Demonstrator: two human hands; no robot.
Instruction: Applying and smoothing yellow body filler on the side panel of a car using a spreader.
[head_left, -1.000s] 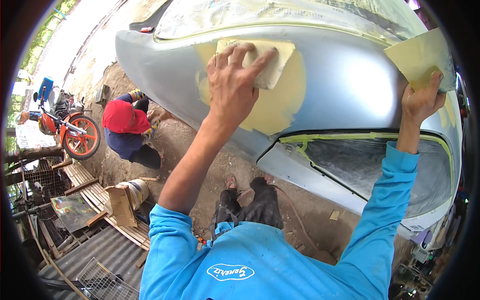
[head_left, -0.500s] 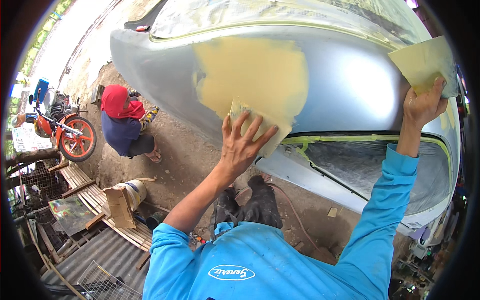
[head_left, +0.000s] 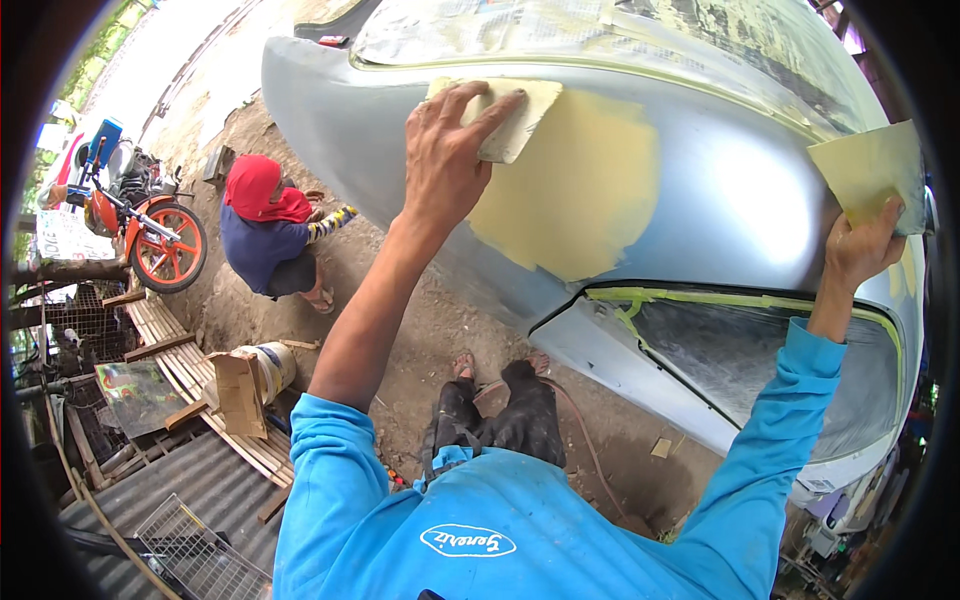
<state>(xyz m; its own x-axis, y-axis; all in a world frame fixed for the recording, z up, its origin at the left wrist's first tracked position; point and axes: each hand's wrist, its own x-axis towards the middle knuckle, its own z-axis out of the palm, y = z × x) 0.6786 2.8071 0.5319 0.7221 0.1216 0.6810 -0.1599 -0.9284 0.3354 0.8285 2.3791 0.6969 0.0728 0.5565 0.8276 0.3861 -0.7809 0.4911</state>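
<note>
Bare dirt ground [head_left: 410,350] beside a silver car body panel [head_left: 715,170]; masked side window [head_left: 770,340] nearer the wearer; co-worker in red head covering [head_left: 260,190] crouched at left. Left hand [head_left: 448,150]: fingers splayed across the upper face of a pale flat filler spreader [head_left: 525,120], grasping it; thumb placement underneath cannot be told. Spreader sits on the panel at the upper-left border of a yellow filler patch [head_left: 590,190]. Patch extends rightward and toward the wearer from these fingers; spreader's exposed right edge slants down-left, long axis uncertain under the hand. Right hand [head_left: 862,245], well apart from patch, grips a filler-smeared mixing board [head_left: 868,165] by its near edge. Left hand nearer the patch.
</note>
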